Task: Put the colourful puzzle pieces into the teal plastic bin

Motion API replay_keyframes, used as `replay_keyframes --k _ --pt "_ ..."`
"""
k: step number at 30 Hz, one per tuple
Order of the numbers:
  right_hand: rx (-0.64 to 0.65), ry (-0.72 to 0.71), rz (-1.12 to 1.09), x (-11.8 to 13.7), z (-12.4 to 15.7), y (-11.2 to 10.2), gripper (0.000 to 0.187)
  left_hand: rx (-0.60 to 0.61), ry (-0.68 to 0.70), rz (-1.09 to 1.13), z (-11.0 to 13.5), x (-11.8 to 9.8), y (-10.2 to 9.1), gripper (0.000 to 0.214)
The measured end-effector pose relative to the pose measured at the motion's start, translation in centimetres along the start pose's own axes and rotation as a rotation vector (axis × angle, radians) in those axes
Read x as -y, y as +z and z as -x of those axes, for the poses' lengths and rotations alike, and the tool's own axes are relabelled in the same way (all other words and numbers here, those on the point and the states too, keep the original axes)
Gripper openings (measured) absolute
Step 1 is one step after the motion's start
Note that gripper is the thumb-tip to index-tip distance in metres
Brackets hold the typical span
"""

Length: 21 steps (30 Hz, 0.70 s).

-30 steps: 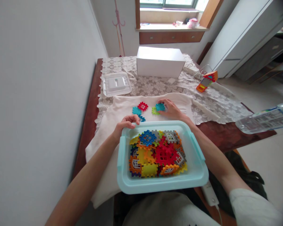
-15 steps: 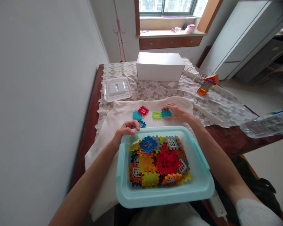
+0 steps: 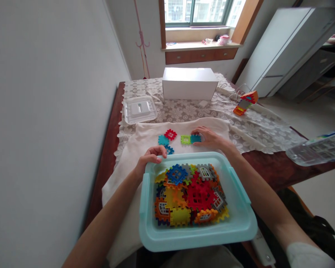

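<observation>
My left hand point(image 3: 153, 158) is closed on the far-left rim of a light-blue plastic bin point(image 3: 198, 238), which holds many interlocking plastic building tiles in red, yellow, orange, blue and grey. Past the bin, my right hand point(image 3: 209, 138) grips a teal tile point(image 3: 195, 139) at its right side, flat on the white cloth. That tile's left edge meets a lime-green window tile point(image 3: 185, 139); whether their teeth interlock is too small to tell. Left of them lie a red window tile point(image 3: 170, 134), a turquoise tile point(image 3: 163, 140) and a blue tile point(image 3: 169, 149), the last near my left fingertips.
A white cloth point(image 3: 128, 163) covers the near table. Beyond it are a clear lid point(image 3: 140, 109), a white box point(image 3: 190, 89) and a small structure of joined tiles point(image 3: 245, 102). A plastic bottle point(image 3: 318, 149) is at the right, and a wall point(image 3: 44, 111) runs along the left.
The teal tile in my right hand has shifted slightly left and now lines up level with the lime-green tile. My left hand stays on the bin; the whole view has tipped slightly.
</observation>
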State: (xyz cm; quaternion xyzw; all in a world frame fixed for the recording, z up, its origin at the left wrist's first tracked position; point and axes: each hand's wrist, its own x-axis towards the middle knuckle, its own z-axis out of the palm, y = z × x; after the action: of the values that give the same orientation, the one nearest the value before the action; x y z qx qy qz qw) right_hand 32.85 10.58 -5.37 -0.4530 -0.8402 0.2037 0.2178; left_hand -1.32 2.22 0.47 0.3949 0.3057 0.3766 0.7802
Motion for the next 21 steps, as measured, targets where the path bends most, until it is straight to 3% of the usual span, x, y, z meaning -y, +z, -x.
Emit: replay_keyframes --k 10,21 --pt "0.005 -0.027 0.059 -1.0 0.2 0.6 0.039 -0.008 0.015 -0.003 0.1 -0.2 0.3 0.018" --pt "-0.038 0.02 0.008 0.0 0.1 0.5 0.039 -0.033 0.021 -0.018 0.5 -0.5 0.9 0.019"
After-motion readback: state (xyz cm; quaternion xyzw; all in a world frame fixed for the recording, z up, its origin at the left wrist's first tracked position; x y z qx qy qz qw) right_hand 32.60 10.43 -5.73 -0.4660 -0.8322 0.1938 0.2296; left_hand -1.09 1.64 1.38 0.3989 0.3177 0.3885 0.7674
